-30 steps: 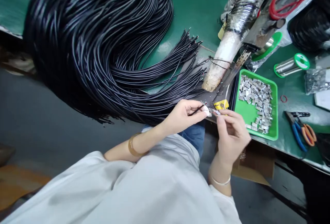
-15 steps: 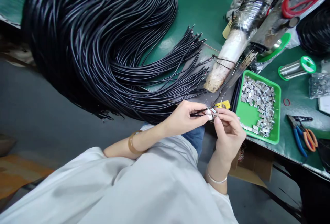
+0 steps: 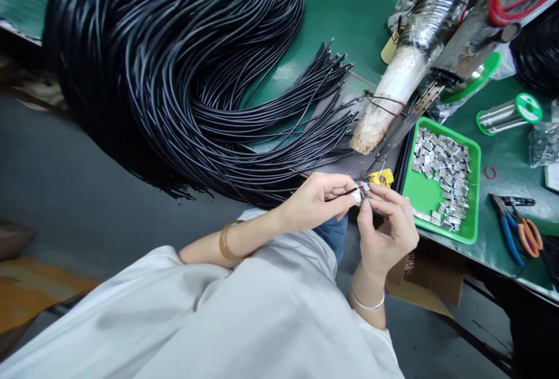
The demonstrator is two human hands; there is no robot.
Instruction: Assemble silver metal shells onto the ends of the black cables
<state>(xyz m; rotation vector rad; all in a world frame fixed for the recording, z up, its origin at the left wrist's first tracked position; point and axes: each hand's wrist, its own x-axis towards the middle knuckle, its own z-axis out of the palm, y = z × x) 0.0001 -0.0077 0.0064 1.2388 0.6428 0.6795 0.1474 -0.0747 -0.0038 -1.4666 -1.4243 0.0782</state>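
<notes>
In front of my body, above the bench's front edge, my left hand [image 3: 321, 198] pinches a black cable [image 3: 345, 194]. White wrapping covers a fingertip there. Thin coloured wires show at the cable's end, between the two hands. A small silvery metal connector [image 3: 365, 186] sits at the fingertips, close to those wires. My right hand [image 3: 388, 222] is closed in a pinch around this spot, thumb below and fingers above; its fingers partly hide the connector. Just behind the fingertips lies a yellow block [image 3: 381, 178].
A large bundle of black cables [image 3: 174, 76] curves over the green bench [image 3: 332, 6]. A green tray [image 3: 475, 192] holds many metal connectors. A wrapped duct [image 3: 384, 105] hangs low over the bench. To the right are a solder spool [image 3: 502, 118] and wire strippers [image 3: 509, 230].
My right thumb has shifted slightly left and down at the cable end. Coloured wires now show between the fingertips. The whole view has drifted a little.
</notes>
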